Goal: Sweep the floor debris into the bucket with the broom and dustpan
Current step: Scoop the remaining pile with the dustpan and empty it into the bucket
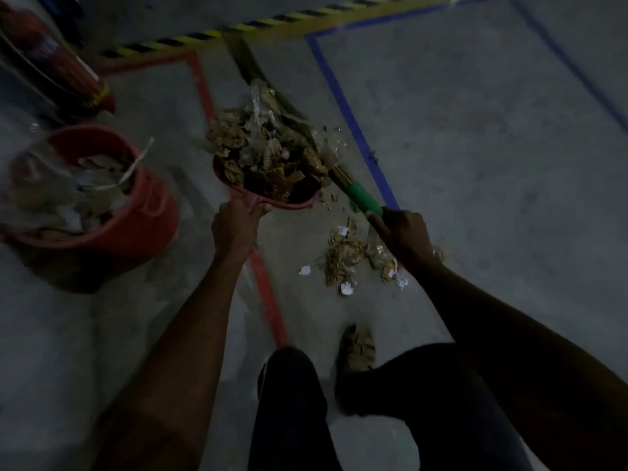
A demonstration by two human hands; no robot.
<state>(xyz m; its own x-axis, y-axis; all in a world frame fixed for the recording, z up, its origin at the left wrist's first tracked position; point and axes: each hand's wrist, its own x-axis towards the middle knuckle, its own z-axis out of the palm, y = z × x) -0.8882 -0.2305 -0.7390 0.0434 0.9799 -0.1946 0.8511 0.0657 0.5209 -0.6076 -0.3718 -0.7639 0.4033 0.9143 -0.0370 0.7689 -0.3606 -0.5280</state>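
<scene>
Left hand (234, 226) lifts loaded dustpan (299, 198) above taped grey floor (475, 147).

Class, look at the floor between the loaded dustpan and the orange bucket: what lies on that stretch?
In the head view, the floor between the dustpan and the bucket is bare grey concrete; no debris lies there.

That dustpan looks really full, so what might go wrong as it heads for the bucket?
1. The dustpan is heaped above its rim, so scraps may slide off before reaching the bucket.
2. The bucket already looks nearly full, so tipped debris could spill over.
3. A small pile of scraps lies on the floor by the right hand and could be scattered.
</scene>
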